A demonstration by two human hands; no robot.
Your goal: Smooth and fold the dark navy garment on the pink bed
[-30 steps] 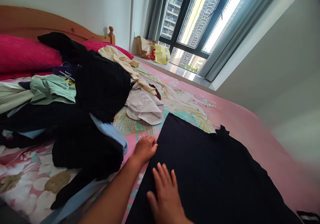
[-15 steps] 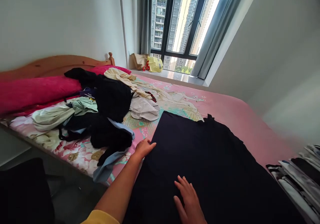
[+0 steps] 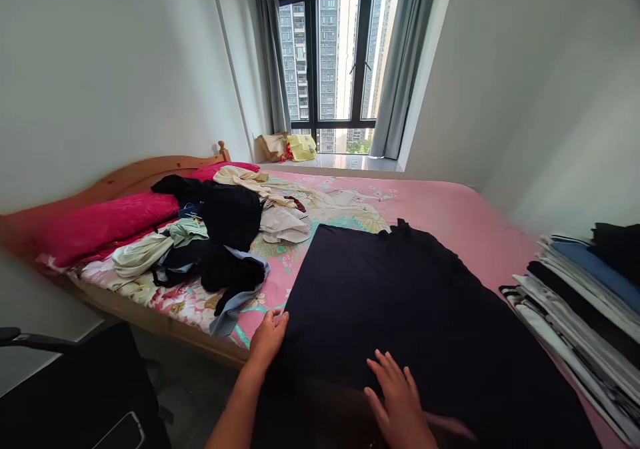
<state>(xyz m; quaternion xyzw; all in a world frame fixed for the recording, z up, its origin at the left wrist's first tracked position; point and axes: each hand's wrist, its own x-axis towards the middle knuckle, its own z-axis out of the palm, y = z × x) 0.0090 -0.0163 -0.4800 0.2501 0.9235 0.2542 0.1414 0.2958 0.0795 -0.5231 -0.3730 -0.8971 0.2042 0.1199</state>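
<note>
A large black garment (image 3: 370, 289) lies spread flat on the bed, its near part reaching the bottom of the view. At its left edge is my left hand (image 3: 267, 337), thumb tip touching the cloth and fingers slightly apart just outside it. My right hand (image 3: 400, 399) is over the near middle of the garment, palm down with fingers spread, holding nothing. Whether its fingertips press on the cloth is hard to tell.
Left on the bed is a heap of mixed clothes (image 3: 233, 215) beside a red pillow (image 3: 115, 225). Folded clothes (image 3: 575, 322) are stacked at right. Bags (image 3: 301, 147) sit on the windowsill. A black chair (image 3: 85, 389) with a phone (image 3: 123, 432) stands lower left.
My left hand has slid along the garment's left edge toward me. My right hand remains over the cloth, fingers spread. The view has tilted up and turned right, showing more of the folded stack.
</note>
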